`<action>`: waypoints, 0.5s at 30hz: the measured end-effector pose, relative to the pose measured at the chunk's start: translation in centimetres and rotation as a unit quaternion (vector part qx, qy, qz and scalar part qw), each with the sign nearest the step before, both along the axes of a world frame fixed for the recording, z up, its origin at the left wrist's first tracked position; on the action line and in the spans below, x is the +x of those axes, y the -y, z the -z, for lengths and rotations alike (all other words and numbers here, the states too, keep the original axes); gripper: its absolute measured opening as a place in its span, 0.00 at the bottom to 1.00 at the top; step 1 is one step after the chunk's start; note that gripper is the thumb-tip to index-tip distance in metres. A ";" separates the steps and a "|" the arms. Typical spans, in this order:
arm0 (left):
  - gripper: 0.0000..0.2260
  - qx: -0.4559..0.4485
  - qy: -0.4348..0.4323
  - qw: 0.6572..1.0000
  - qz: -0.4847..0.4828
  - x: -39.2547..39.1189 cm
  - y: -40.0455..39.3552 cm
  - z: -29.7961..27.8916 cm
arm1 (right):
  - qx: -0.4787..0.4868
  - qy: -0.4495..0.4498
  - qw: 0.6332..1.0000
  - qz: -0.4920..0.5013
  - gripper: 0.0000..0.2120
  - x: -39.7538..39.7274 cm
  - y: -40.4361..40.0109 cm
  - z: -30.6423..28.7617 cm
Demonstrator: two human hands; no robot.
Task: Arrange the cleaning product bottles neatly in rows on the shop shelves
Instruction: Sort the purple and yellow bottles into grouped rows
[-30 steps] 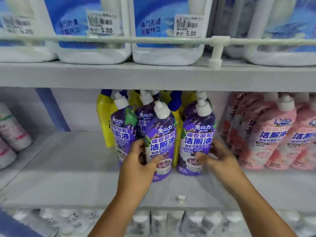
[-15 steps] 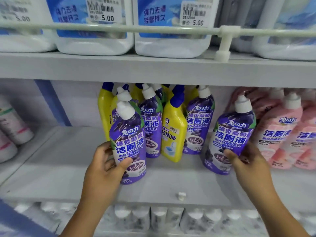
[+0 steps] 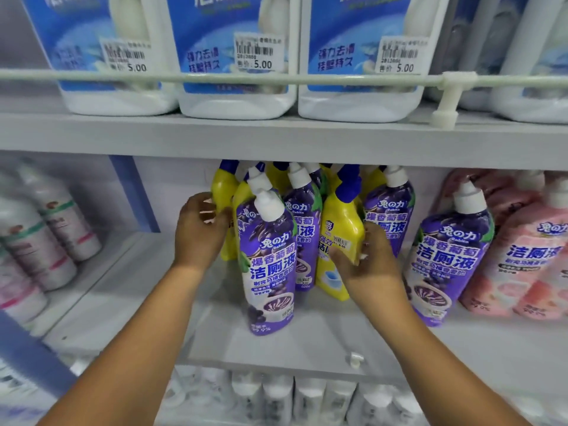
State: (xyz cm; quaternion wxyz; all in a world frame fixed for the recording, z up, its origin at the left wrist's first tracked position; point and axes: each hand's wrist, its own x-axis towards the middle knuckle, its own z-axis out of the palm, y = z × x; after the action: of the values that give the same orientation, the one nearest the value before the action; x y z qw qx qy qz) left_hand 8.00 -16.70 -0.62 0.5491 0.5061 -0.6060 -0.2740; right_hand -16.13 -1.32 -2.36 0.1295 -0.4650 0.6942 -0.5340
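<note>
On the middle shelf (image 3: 307, 336) a cluster of purple and yellow toilet-cleaner bottles stands at the back. One purple bottle (image 3: 270, 265) stands free at the front, and another purple bottle (image 3: 445, 259) stands free further right, beside the pink ones. My left hand (image 3: 199, 232) reaches past the front purple bottle and curls around a yellow bottle (image 3: 223, 192) at the back left. My right hand (image 3: 365, 265) grips the lower half of a yellow bottle with a blue cap (image 3: 341, 232) in the middle of the cluster.
Pink bottles (image 3: 522, 259) fill the shelf's right end. White bottles (image 3: 46, 229) lie on the neighbouring shelf at left. Large white jugs with blue labels (image 3: 236, 56) stand above behind a rail (image 3: 307, 79). More white bottles (image 3: 276, 395) sit on the shelf below.
Both hands have let go of the two purple bottles, which now stand alone at the front. The hands have moved back into the cluster onto yellow bottles.
</note>
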 end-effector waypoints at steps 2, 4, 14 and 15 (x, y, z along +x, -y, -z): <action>0.23 0.016 0.012 1.000 0.010 0.3 1.7 0.7 | 0.033 0.014 0.999 0.000 0.23 0.2 0.7 0.3; 0.27 0.046 0.015 0.998 0.042 0.6 2.8 1.5 | 0.051 0.016 0.998 0.019 0.17 0.1 1.0 0.5; 0.17 0.033 0.058 0.997 0.048 3.6 3.6 2.6 | -0.026 0.004 0.999 0.018 0.12 0.1 -5.6 -1.4; 0.17 0.029 0.056 0.997 0.037 5.0 3.7 2.7 | -0.036 0.021 0.999 0.002 0.12 0.2 -7.0 -2.1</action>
State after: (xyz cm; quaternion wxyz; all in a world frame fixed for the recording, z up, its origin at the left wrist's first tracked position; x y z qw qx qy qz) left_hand 12.98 -20.35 -3.28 0.4889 0.5134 -0.6458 -0.2834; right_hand -15.89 5.71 -0.27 0.1261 -0.4564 0.6726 -0.5687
